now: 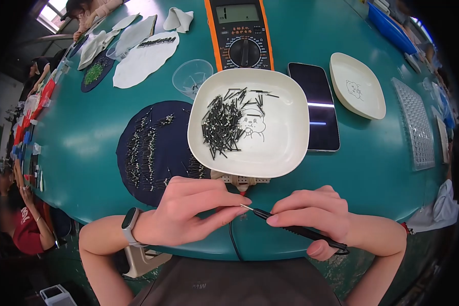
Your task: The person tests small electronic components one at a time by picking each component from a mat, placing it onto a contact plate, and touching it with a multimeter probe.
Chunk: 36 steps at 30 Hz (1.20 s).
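Observation:
My right hand [313, 211] grips a black multimeter test probe [298, 229] like a pen. Its thin metal tip points left and meets the fingertips of my left hand [191, 209]. Those left fingers are pinched together; whatever small piece lies between them is too small to make out. Just beyond my hands stands a cream dish [285, 153] with a cartoon print, holding a heap of small black parts with thin leads [222, 125]. Under and beyond my left hand lies a dark blue round cloth [130, 115] bearing rows of similar small parts.
Behind the dish is an orange multimeter [245, 30]. A phone [316, 112] and a second cream dish [359, 84] lie to the right, then a clear tray [415, 122]. A plastic cup [192, 76] and white cloths [145, 61] are at left. Other people sit around the green table [76, 168].

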Available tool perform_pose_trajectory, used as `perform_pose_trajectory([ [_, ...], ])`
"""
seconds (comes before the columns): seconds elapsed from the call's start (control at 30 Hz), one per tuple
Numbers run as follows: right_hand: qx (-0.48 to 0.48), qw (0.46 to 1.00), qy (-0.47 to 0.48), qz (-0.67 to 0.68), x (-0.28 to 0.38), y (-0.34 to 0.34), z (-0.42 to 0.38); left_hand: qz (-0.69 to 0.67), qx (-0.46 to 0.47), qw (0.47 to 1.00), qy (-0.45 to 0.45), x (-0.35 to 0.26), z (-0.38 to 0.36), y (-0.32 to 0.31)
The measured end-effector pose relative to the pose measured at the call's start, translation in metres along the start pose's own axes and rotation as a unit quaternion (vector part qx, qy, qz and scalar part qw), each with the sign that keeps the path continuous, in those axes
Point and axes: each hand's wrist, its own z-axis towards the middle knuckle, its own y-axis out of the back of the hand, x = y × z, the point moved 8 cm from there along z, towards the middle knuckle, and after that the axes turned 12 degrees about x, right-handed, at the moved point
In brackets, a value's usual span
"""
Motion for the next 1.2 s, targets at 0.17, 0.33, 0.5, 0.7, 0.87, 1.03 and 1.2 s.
perform_pose_trajectory([
  [0.17, -0.03, 0.999, 0.021, 0.011, 0.0, 0.0, 0.0, 0.019, -0.012, 1.0, -0.012, 0.0, -0.002, -0.001],
  [0.33, -0.018, 1.0, 0.023, 0.009, 0.0, 0.0, 0.0, 0.032, 0.001, 0.999, 0.007, -0.003, 0.0, -0.001],
  [0.5, 0.0, 1.0, 0.016, 0.006, 0.001, 0.001, 0.0, 0.027, -0.004, 1.0, 0.008, -0.002, 0.001, -0.001],
  [0.7, -0.001, 1.0, 0.015, 0.015, 0.001, 0.0, 0.0, 0.027, -0.004, 1.0, 0.007, -0.002, 0.002, -0.001],
  [0.87, -0.026, 0.999, 0.029, 0.032, 0.001, 0.001, -0.001, 0.049, -0.009, 0.999, -0.006, -0.006, 0.001, 0.001],
  [1.03, -0.044, 0.998, 0.036, 0.035, 0.004, 0.005, 0.003, 0.144, -0.092, 0.985, -0.007, -0.017, 0.002, 0.056],
  [1.2, -0.042, 0.998, 0.034, 0.027, 0.004, 0.003, 0.003, 0.395, -0.091, 0.899, 0.163, 0.041, -0.014, 0.113],
])
